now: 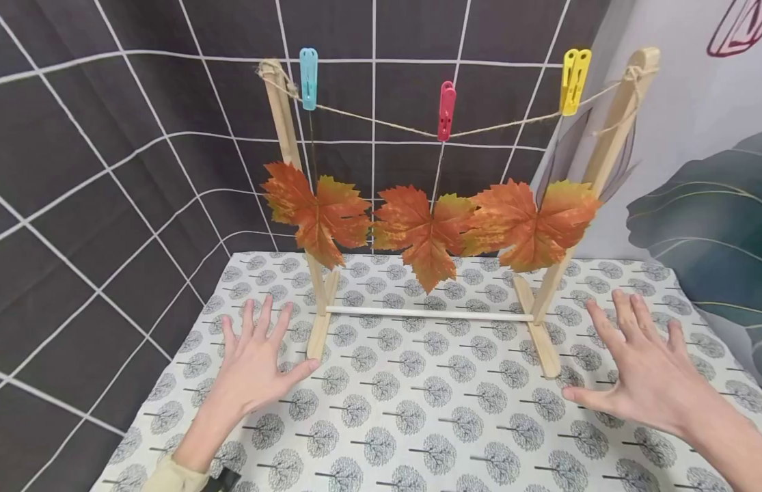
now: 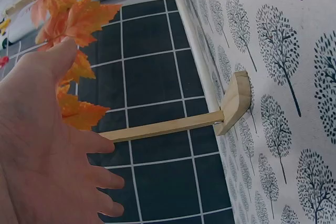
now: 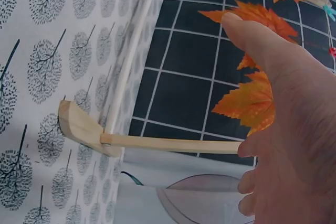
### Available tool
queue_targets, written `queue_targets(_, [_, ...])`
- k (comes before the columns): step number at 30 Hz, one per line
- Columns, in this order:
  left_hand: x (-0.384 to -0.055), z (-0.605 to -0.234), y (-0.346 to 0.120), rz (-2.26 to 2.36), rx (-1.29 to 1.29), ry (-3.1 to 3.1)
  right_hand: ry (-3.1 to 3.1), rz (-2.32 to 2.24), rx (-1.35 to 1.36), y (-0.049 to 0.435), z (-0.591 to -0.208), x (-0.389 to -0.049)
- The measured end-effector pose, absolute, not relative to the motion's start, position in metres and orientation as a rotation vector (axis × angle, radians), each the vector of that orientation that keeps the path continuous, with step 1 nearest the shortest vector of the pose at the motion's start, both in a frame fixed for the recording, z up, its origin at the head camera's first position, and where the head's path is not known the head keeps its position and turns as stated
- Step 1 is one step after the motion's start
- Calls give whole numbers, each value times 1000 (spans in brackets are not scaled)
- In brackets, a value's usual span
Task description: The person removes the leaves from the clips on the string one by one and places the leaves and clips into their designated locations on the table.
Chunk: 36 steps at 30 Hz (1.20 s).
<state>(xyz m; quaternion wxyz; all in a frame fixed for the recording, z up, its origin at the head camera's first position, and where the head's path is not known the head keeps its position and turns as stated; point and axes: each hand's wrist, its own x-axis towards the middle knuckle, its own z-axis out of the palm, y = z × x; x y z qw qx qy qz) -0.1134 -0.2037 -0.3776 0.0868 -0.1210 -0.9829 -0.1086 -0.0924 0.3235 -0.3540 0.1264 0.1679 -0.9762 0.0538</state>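
Note:
My left hand [image 1: 251,369] is spread over the cloth, left of a wooden stand, with nothing in it. On the other side, my right hand [image 1: 648,372] has its fingers spread too and holds nothing. Between and beyond them stands the wooden frame [image 1: 614,130] with twine [image 1: 374,121] strung across its posts. A blue clothespin [image 1: 308,78], a red clothespin [image 1: 446,111] and a yellow clothespin [image 1: 575,82] sit on the twine. Below them hang the left leaf [image 1: 319,215], the middle leaf [image 1: 426,229] and the right leaf [image 1: 534,222], all orange maple-like leaves on thin stems.
A white rod [image 1: 430,313] joins the stand's two wooden feet low down. The tree-print cloth [image 1: 411,437] covers the table. Behind hangs a dark curtain with a white grid [image 1: 79,225]; at right is a pale backdrop with a large green leaf print [image 1: 713,225].

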Motion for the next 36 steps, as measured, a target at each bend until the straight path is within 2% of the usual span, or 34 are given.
queue_targets(13, [-122,-359,-212,-509,-404,-2913,-2820,205,575,312,-325,-100])
queue_targets(22, [-141,-321,-206,-1124,-401,-2507,-2638,436,827,294,-301,-107])
queue_targets(29, [-157,-294,-195,-1319,-407,-2150,-2457,536,1035,273,-276,-118])
queue_targets(36, [-167,-271,-185,-1477,-421,-2022,-2410,636,1101,249,-254,-123])
